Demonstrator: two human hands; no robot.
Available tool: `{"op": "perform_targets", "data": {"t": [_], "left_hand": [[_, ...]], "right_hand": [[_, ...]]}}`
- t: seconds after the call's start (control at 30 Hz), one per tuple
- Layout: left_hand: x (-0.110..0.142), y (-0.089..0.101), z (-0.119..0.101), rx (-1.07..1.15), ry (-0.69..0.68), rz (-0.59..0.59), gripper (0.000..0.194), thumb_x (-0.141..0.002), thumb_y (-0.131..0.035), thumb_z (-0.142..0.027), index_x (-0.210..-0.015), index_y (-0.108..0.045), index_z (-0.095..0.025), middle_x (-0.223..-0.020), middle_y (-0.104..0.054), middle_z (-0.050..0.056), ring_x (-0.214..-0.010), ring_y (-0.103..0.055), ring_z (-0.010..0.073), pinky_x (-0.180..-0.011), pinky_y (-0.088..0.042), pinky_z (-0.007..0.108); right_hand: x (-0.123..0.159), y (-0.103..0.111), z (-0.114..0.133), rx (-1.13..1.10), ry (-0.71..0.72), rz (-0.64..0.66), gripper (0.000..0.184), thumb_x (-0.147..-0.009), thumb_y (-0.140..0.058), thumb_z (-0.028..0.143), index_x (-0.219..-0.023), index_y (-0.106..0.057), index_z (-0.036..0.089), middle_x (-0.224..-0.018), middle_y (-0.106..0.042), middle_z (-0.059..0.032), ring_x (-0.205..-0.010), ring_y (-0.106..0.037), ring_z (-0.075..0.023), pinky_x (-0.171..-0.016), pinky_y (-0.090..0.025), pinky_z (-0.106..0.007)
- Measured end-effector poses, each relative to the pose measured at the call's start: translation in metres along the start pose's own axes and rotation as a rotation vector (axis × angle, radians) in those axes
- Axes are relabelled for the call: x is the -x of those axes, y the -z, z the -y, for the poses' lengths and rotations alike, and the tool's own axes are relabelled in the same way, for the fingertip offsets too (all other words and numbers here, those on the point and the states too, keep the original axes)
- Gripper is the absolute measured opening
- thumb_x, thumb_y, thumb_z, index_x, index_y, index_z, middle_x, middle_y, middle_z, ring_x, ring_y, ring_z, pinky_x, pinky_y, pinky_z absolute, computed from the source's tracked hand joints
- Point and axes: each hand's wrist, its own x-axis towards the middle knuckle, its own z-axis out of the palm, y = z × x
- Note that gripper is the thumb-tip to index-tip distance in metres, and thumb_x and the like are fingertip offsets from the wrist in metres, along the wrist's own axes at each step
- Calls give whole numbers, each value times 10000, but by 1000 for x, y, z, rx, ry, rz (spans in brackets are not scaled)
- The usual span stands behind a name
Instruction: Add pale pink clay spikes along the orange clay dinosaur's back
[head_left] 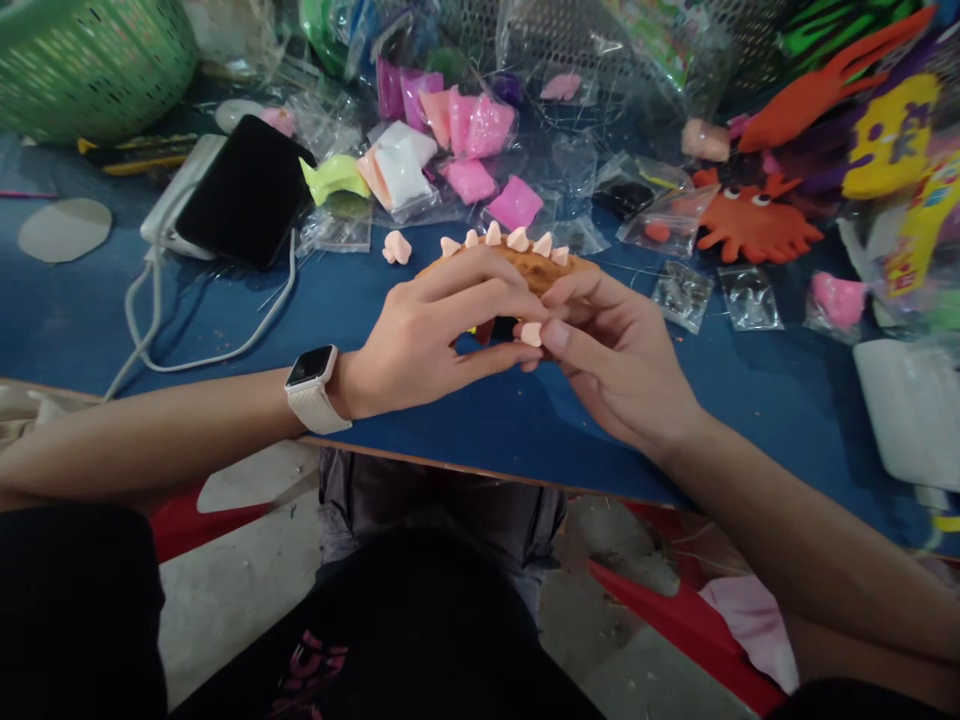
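A small piece of pale pink modelling clay is pinched between the fingertips of my left hand and my right hand. Both hands are closed around it, the thumbs lowest. Just behind my fingers is a brown clay figure, topped by a row of several pale pink clay spikes. My left hand hides much of the figure; bits of yellow and black show beneath it. To its left, a loose lump of the same pale pink clay lies on the blue table.
Clear bags with pink and white clay crowd the back. A black phone, a white cable and a green basket are at left. An orange clay crab and a white device sit at right.
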Motion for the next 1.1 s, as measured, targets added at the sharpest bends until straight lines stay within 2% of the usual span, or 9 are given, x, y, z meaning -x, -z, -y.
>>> {"op": "perform_targets", "data": {"t": [0.13,0.3,0.57,0.77,0.93,1.1], "left_hand": [[0,1,1,-47,-7,7,293,-1066,-703,-539,-1113,-808,-270,-1059,-776,71,-1006,-778,238,-825,-688,394],[0,2,0,-57,-66,-9,224,-1095,-672,-460,-1116,-806,-282,-1034,-771,56,-970,-780,223,-851,-685,399],[1,3,1,-58,-39,34,208,-1075,-708,-463,-1177,-807,-311,-1068,-786,49,-984,-792,214,-844,-676,365],[2,3,2,-109,-91,-8,217,-1093,-685,-460,-1183,-817,-313,-1038,-803,39,-929,-801,185,-758,-637,307],[2,2,2,-124,-69,4,249,-1101,-659,-501,-1162,-818,-318,-1022,-807,45,-919,-800,183,-744,-629,304],[2,2,3,-108,-95,-2,211,-1110,-655,-445,-1144,-818,-315,-1016,-798,34,-904,-795,174,-738,-624,296]], "right_hand": [[-3,-1,0,-83,-62,23,420,-743,-1053,473,-976,-743,311,-855,-791,45,-740,-737,-154,-680,-675,-319],[-3,0,-2,-113,-118,23,450,-719,-1065,476,-965,-727,310,-829,-772,54,-711,-729,-153,-661,-668,-316],[-1,-3,-5,-122,-110,20,456,-718,-1065,482,-921,-699,301,-815,-747,59,-724,-734,-153,-697,-671,-331],[-1,-3,-6,-166,-127,22,449,-711,-1071,466,-910,-710,289,-769,-743,73,-685,-712,-130,-693,-664,-307],[-1,-3,-6,-158,-128,21,456,-717,-1064,486,-898,-696,286,-736,-738,75,-687,-730,-142,-682,-662,-307],[-1,-4,-6,-182,-131,26,464,-703,-1076,462,-900,-699,278,-722,-733,86,-673,-718,-118,-673,-662,-272]]}}
